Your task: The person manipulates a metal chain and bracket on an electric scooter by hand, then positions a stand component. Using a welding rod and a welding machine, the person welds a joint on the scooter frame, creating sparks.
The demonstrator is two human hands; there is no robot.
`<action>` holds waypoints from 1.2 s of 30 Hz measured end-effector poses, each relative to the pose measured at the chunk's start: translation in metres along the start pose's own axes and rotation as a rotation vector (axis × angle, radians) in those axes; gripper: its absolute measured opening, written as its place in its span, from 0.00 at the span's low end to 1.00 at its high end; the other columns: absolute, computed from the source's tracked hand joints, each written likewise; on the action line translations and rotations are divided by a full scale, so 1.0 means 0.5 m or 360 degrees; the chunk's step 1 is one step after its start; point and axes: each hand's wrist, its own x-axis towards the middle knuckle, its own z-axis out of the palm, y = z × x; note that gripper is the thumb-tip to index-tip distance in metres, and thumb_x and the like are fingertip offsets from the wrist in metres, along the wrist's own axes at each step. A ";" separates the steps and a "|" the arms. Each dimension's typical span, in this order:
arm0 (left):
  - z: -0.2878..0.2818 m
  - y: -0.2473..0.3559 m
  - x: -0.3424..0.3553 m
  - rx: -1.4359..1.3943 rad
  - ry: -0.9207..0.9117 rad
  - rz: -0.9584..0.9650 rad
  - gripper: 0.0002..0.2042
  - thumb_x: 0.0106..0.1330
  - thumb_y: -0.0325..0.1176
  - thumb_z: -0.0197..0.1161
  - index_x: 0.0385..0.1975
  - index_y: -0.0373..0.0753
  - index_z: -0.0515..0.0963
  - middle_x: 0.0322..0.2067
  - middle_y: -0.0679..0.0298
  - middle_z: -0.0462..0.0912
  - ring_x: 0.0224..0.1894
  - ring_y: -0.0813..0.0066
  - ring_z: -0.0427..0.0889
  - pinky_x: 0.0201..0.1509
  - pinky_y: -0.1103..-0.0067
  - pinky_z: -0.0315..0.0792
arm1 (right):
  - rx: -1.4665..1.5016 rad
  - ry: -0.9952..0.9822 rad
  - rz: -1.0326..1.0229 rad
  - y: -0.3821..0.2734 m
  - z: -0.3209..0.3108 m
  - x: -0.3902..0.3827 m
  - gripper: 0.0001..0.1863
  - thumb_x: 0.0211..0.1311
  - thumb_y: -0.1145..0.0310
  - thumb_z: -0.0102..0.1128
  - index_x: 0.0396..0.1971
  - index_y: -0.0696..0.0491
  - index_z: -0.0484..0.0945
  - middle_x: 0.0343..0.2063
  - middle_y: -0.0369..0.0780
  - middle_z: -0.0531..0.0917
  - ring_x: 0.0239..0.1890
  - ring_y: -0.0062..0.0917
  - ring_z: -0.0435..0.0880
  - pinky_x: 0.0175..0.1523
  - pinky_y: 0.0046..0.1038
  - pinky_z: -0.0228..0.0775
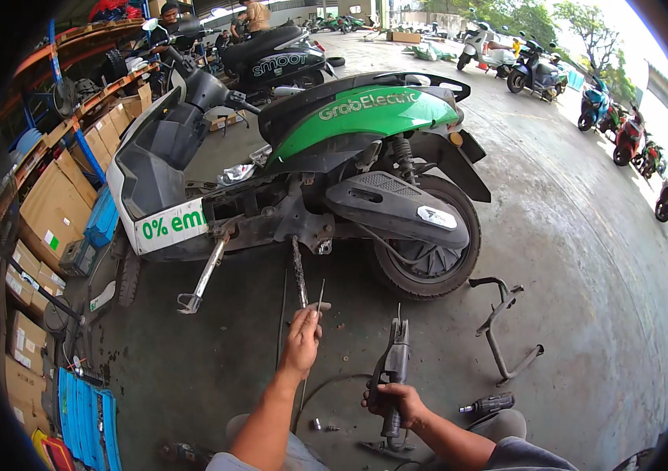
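Observation:
My left hand (301, 342) pinches a thin metal rod (320, 296) that points up toward the underside of a green, white and black scooter (365, 118). A rusty ridged bar (299, 271) hangs from the scooter's frame just above that hand. My right hand (398, 402) grips the handle of a grey clamp-like tool (394, 363) held upright over the concrete floor, with a cable (326, 385) trailing from it. The scooter leans on its chrome side stand (202, 279), rear wheel (428, 251) just beyond my right hand.
A detached black stand frame (503, 334) lies on the floor at right, a black-handled tool (489, 405) near my right forearm, small bolts (320, 425) between my arms. Cardboard boxes (55, 208) and blue trays (87, 416) line the left. More scooters (538, 72) and people (255, 14) are behind.

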 end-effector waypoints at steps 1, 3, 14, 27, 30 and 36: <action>-0.007 0.001 0.007 0.0112 0.0041 0.0154 0.13 0.74 0.38 0.49 0.49 0.42 0.78 0.35 0.74 0.71 0.29 0.89 0.66 0.29 0.89 0.61 | -0.0087 0.0037 0.0004 0.006 -0.001 0.005 0.19 0.57 0.67 0.59 0.47 0.59 0.73 0.39 0.45 0.82 0.47 0.38 0.82 0.51 0.34 0.71; -0.022 0.018 0.012 0.0410 0.0104 0.0393 0.12 0.73 0.36 0.51 0.47 0.39 0.79 0.34 0.72 0.72 0.30 0.86 0.68 0.30 0.87 0.63 | -0.0317 0.0148 -0.0066 0.016 0.006 0.004 0.18 0.57 0.65 0.60 0.45 0.59 0.75 0.38 0.44 0.83 0.46 0.35 0.83 0.49 0.32 0.71; 0.014 0.110 -0.020 0.1258 0.0271 0.1208 0.05 0.57 0.25 0.68 0.32 0.36 0.81 0.28 0.61 0.84 0.29 0.67 0.80 0.34 0.76 0.73 | -0.1012 0.0119 -0.0564 -0.068 0.051 -0.034 0.22 0.54 0.64 0.63 0.48 0.60 0.76 0.41 0.40 0.83 0.43 0.24 0.79 0.47 0.27 0.70; 0.057 0.118 -0.058 0.1376 0.0127 0.1487 0.09 0.48 0.24 0.71 0.30 0.40 0.83 0.30 0.68 0.84 0.32 0.70 0.79 0.38 0.75 0.70 | -0.1067 0.0151 -0.0811 -0.027 0.030 -0.066 0.23 0.49 0.68 0.61 0.46 0.63 0.73 0.39 0.43 0.80 0.41 0.29 0.78 0.49 0.33 0.68; 0.061 0.114 -0.068 0.1368 0.0094 0.1479 0.11 0.46 0.23 0.71 0.30 0.41 0.84 0.31 0.68 0.85 0.31 0.71 0.79 0.38 0.76 0.69 | -0.1323 0.0183 -0.1005 -0.033 0.057 -0.066 0.16 0.50 0.69 0.61 0.39 0.59 0.74 0.35 0.38 0.79 0.37 0.24 0.76 0.45 0.30 0.69; 0.065 0.115 -0.070 0.1342 0.0083 0.1476 0.13 0.42 0.22 0.72 0.31 0.41 0.84 0.32 0.69 0.85 0.31 0.71 0.79 0.37 0.77 0.69 | -0.1664 0.0333 -0.1163 -0.040 0.071 -0.054 0.09 0.50 0.71 0.60 0.31 0.57 0.75 0.23 0.36 0.77 0.27 0.23 0.74 0.36 0.29 0.70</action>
